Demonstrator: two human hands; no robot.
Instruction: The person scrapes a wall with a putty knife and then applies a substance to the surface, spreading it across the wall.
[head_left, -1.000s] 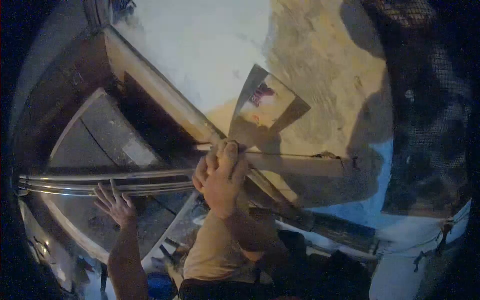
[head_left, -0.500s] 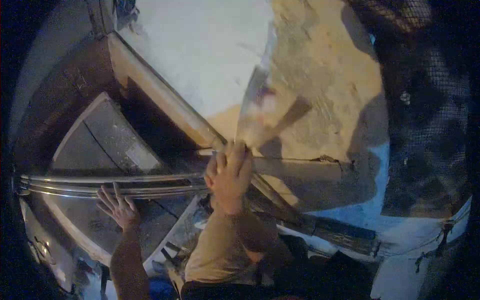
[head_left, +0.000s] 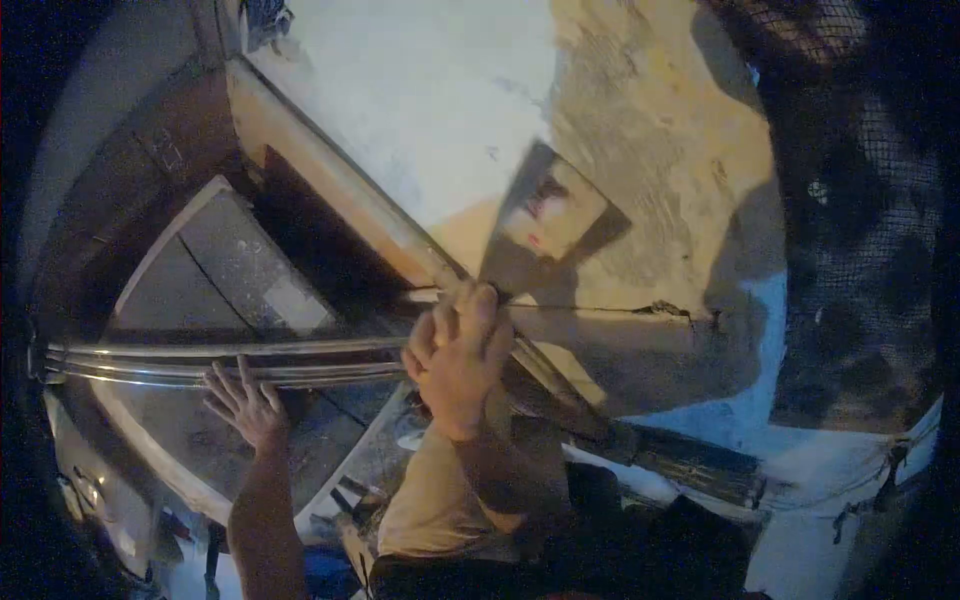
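Note:
My left hand (head_left: 247,408) lies with fingers spread on the lower side of several long, shiny metal tubes (head_left: 150,364). The tubes run sideways across a dark, worn board (head_left: 235,265). Near their right end is my right hand (head_left: 458,355), its fingers curled. From its fingertips a flat, four-sided panel (head_left: 580,235) fans out, narrow at the hand and wider at the far end, dark with a pinkish-white patch. What exactly it is, I cannot make out. A long wooden bar (head_left: 350,195) slants down behind the right hand.
Pale, stained ground (head_left: 660,130) spreads ahead, with a bright white area (head_left: 430,90) on it. Dark netting (head_left: 865,250) hangs at the right. Below right lies a dark, worn beam (head_left: 690,465). My knee in tan cloth (head_left: 420,510) is under the right arm.
The panel at my right hand was blurred by motion and looked narrower; now its wide face shows sharply. Both hands stay in nearly the same place, and the view has shifted slightly.

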